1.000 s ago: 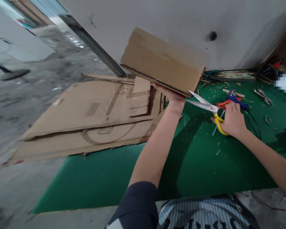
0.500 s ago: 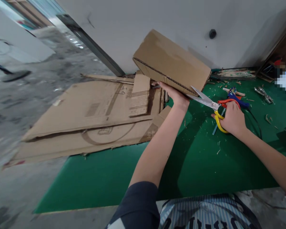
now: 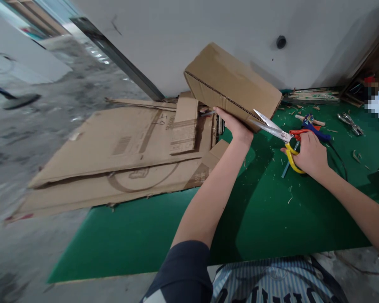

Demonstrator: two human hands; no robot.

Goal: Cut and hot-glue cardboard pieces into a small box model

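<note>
My left hand (image 3: 236, 126) grips the lower edge of a brown corrugated cardboard piece (image 3: 230, 84) and holds it up, tilted, above the green mat (image 3: 265, 210). My right hand (image 3: 308, 153) is closed on the red and yellow handles of a pair of scissors (image 3: 279, 132). The scissor blades are parted and meet the cardboard's lower right edge.
A big flattened cardboard box (image 3: 120, 155) lies on the mat's left end and juts over its edge. A blue-handled tool (image 3: 316, 130), a wooden stick, metal pliers (image 3: 350, 123) and scattered chips lie at the right. A white wall stands behind.
My left hand has carried the cardboard piece to the right and turned it. The scissors now touch its lower right edge, having been just clear of it.
</note>
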